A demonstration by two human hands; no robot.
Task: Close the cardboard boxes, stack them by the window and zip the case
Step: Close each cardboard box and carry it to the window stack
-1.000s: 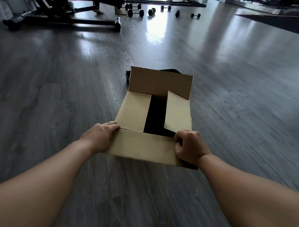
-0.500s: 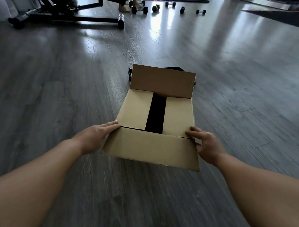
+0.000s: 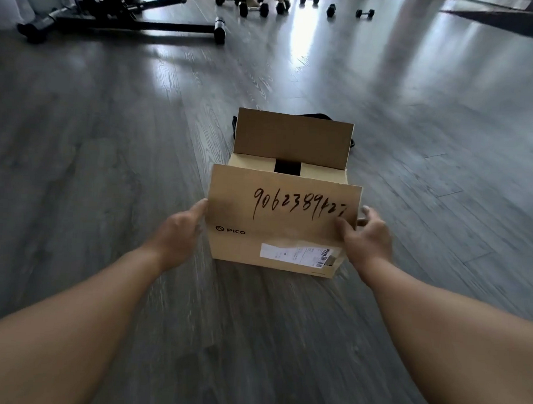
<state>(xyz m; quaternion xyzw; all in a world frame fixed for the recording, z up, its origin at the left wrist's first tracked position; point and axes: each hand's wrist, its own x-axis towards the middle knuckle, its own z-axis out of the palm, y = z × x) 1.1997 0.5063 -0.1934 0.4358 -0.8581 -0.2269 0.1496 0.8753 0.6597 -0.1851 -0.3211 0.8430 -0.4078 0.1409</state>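
Note:
A brown cardboard box (image 3: 275,242) with a PICO logo and a shipping label stands on the grey wood floor. Its near flap (image 3: 283,202), marked with a handwritten number, is raised towards me. The far flap (image 3: 292,139) stands upright, and the two side flaps lie folded in with a dark gap between them. My left hand (image 3: 178,231) touches the near flap's left edge with straight fingers. My right hand (image 3: 364,236) pinches its right edge, thumb in front. A black case (image 3: 319,116) lies behind the box, mostly hidden.
A black exercise machine (image 3: 120,15) stands at the far left. Several dumbbells (image 3: 264,6) lie on the floor at the back. A dark rug (image 3: 511,20) lies at the far right. Bare floor surrounds the box.
The near flap, which hung outward, has swung up, so its outer face with the number now shows. Both hands moved up with it along its side edges.

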